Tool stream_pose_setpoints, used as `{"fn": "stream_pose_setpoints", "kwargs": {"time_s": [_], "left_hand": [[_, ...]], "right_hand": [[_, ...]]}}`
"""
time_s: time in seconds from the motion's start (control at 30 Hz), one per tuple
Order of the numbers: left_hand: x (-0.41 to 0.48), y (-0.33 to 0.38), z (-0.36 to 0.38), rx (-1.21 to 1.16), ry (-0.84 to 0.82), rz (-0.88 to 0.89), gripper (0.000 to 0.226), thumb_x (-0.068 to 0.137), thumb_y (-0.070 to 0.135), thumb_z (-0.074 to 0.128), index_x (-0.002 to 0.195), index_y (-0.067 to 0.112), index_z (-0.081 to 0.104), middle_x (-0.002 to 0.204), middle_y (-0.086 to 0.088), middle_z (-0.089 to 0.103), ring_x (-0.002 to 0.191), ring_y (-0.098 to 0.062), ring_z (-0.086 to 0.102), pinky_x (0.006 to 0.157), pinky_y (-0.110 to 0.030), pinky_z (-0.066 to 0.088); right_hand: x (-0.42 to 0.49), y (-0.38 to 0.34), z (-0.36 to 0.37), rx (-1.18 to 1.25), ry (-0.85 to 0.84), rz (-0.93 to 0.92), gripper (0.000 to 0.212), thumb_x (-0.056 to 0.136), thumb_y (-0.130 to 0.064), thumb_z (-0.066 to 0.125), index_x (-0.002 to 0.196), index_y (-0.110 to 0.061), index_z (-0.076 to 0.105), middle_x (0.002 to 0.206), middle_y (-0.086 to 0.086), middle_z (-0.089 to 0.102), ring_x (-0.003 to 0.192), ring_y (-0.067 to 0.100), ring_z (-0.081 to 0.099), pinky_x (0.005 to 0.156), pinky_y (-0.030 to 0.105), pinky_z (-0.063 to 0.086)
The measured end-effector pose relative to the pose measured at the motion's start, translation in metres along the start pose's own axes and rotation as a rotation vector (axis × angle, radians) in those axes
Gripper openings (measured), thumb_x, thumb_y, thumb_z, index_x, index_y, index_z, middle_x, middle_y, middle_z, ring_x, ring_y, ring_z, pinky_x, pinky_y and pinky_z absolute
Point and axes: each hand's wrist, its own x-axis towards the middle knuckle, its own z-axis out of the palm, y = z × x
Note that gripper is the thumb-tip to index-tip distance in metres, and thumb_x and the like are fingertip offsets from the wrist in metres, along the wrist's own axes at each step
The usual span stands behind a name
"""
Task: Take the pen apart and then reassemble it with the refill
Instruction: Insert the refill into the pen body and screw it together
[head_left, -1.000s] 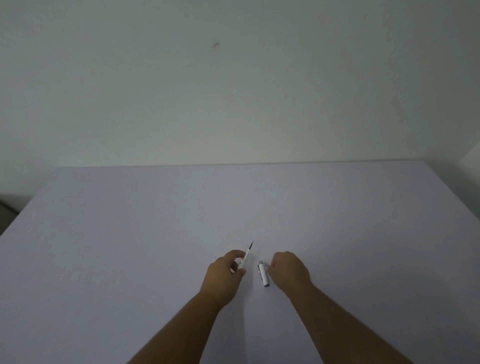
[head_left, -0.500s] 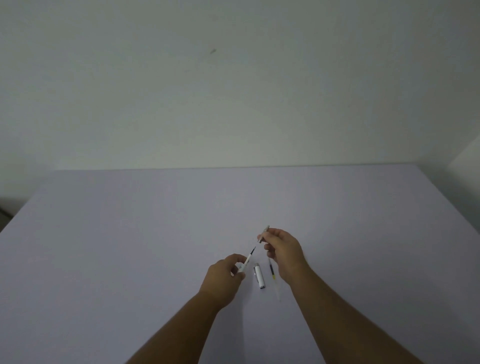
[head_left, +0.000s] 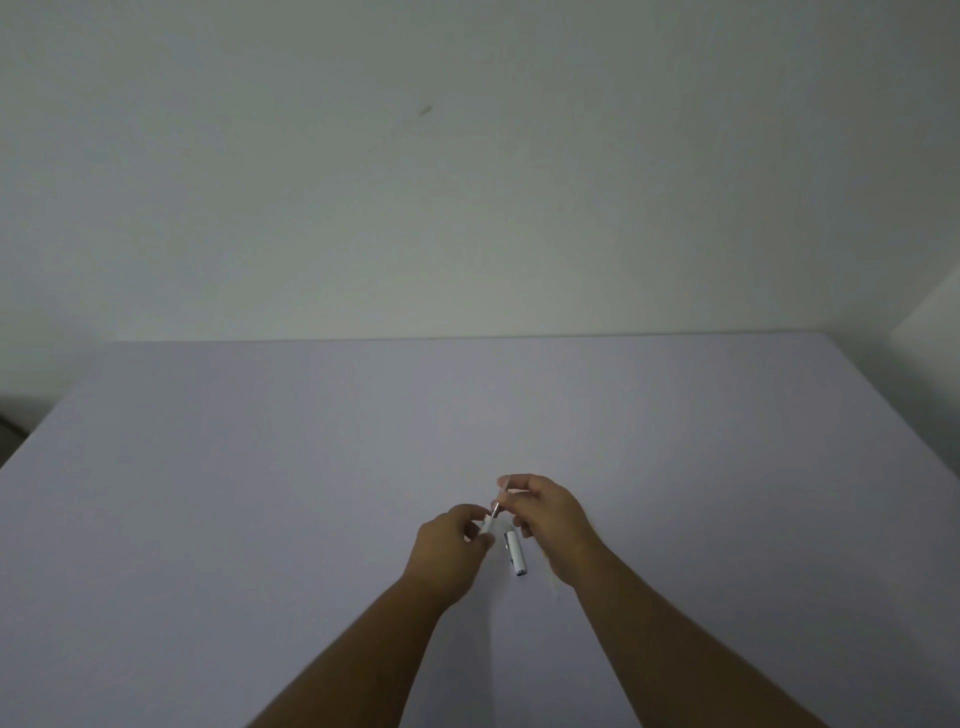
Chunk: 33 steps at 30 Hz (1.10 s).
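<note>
My left hand (head_left: 449, 551) grips a white pen barrel (head_left: 487, 523), which points up and to the right. My right hand (head_left: 550, 514) pinches a small metallic tip piece (head_left: 497, 506) that meets the barrel's front end. The refill inside the barrel is hidden. A white and silver pen cap (head_left: 517, 556) lies on the table between my hands. A thin pale rod (head_left: 554, 585), perhaps a spare refill, lies by my right wrist, mostly hidden and blurred.
The work sits on a wide pale lilac table (head_left: 260, 493), low and central in view. A plain wall (head_left: 467, 182) stands behind the table's far edge. The table's left and right edges are in view.
My right hand lifted off the table with the tip piece and brought it down onto the barrel's front end. The dark refill tip that stuck out earlier is now covered. The cap stayed put.
</note>
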Motion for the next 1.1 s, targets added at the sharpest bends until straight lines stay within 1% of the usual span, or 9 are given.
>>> {"fn": "stream_pose_setpoints", "kwargs": {"time_s": [0.13, 0.23, 0.37, 0.53, 0.67, 0.77, 0.87, 1.0, 1.1], "left_hand": [[0.0, 0.0, -0.001, 0.016, 0.007, -0.01, 0.022, 0.089, 0.022, 0.059, 0.109, 0.016, 0.066, 0.095, 0.001, 0.066, 0.077, -0.011, 0.054, 0.07, -0.022, 0.042], [0.001, 0.003, -0.002, 0.033, 0.013, 0.004, 0.022, 0.09, 0.022, 0.059, 0.109, 0.015, 0.067, 0.099, -0.001, 0.068, 0.079, -0.011, 0.055, 0.072, -0.021, 0.04], [0.002, 0.008, -0.004, 0.053, 0.039, 0.018, 0.024, 0.09, 0.022, 0.059, 0.111, 0.014, 0.066, 0.105, -0.002, 0.069, 0.082, -0.01, 0.055, 0.074, -0.02, 0.039], [0.006, 0.014, -0.008, 0.008, 0.049, -0.001, 0.023, 0.089, 0.023, 0.06, 0.108, 0.015, 0.067, 0.099, 0.0, 0.068, 0.082, -0.01, 0.056, 0.073, -0.02, 0.039], [0.004, 0.013, -0.006, 0.037, 0.033, 0.003, 0.023, 0.088, 0.024, 0.061, 0.108, 0.014, 0.067, 0.1, -0.001, 0.069, 0.081, -0.01, 0.056, 0.073, -0.02, 0.04], [0.004, 0.012, -0.006, 0.029, 0.031, -0.005, 0.023, 0.088, 0.024, 0.061, 0.107, 0.015, 0.068, 0.093, 0.003, 0.066, 0.08, -0.011, 0.057, 0.073, -0.021, 0.041], [0.004, 0.012, -0.008, 0.038, 0.028, -0.002, 0.021, 0.088, 0.024, 0.061, 0.106, 0.015, 0.068, 0.092, 0.003, 0.067, 0.077, -0.01, 0.057, 0.071, -0.02, 0.04], [0.001, 0.012, -0.005, 0.048, 0.03, 0.006, 0.022, 0.088, 0.024, 0.061, 0.107, 0.015, 0.068, 0.1, 0.0, 0.069, 0.08, -0.01, 0.056, 0.073, -0.02, 0.04], [0.002, 0.013, -0.007, 0.039, 0.036, 0.004, 0.022, 0.088, 0.024, 0.061, 0.107, 0.015, 0.068, 0.098, 0.0, 0.069, 0.079, -0.01, 0.056, 0.073, -0.02, 0.04]], "right_hand": [[-0.001, 0.001, 0.002, -0.026, -0.066, 0.002, 0.01, 0.084, -0.019, 0.064, 0.081, -0.026, 0.072, 0.086, -0.009, 0.073, 0.073, 0.006, 0.06, 0.066, 0.021, 0.044], [0.001, 0.0, 0.003, -0.055, -0.066, 0.022, 0.005, 0.084, -0.027, 0.067, 0.082, -0.023, 0.07, 0.08, -0.006, 0.072, 0.074, 0.011, 0.057, 0.067, 0.025, 0.043], [0.005, -0.004, 0.005, -0.101, -0.026, 0.061, 0.024, 0.078, -0.038, 0.072, 0.074, -0.017, 0.06, 0.075, -0.004, 0.064, 0.068, 0.012, 0.051, 0.065, 0.026, 0.042], [0.005, -0.008, 0.005, 0.044, -0.06, 0.048, 0.011, 0.082, -0.035, 0.069, 0.082, -0.024, 0.068, 0.082, -0.005, 0.064, 0.07, 0.013, 0.049, 0.067, 0.027, 0.043], [0.006, -0.007, 0.006, -0.089, 0.023, 0.072, 0.032, 0.076, -0.041, 0.073, 0.067, -0.019, 0.053, 0.067, -0.005, 0.052, 0.062, 0.011, 0.044, 0.061, 0.026, 0.039], [0.005, -0.007, 0.006, -0.038, -0.032, 0.077, 0.028, 0.078, -0.045, 0.07, 0.075, -0.019, 0.06, 0.072, -0.005, 0.056, 0.063, 0.011, 0.044, 0.061, 0.026, 0.039], [0.004, -0.007, 0.005, 0.042, -0.047, 0.054, 0.019, 0.082, -0.037, 0.068, 0.078, -0.019, 0.066, 0.076, -0.003, 0.059, 0.061, 0.011, 0.045, 0.058, 0.025, 0.04], [0.006, -0.008, 0.007, -0.173, 0.03, 0.06, 0.034, 0.076, -0.045, 0.072, 0.068, -0.018, 0.054, 0.068, -0.003, 0.053, 0.059, 0.011, 0.044, 0.057, 0.024, 0.039], [0.006, -0.011, 0.005, -0.067, -0.017, 0.075, 0.03, 0.081, -0.046, 0.066, 0.08, -0.017, 0.061, 0.08, -0.001, 0.058, 0.066, 0.013, 0.046, 0.059, 0.024, 0.039]]}}
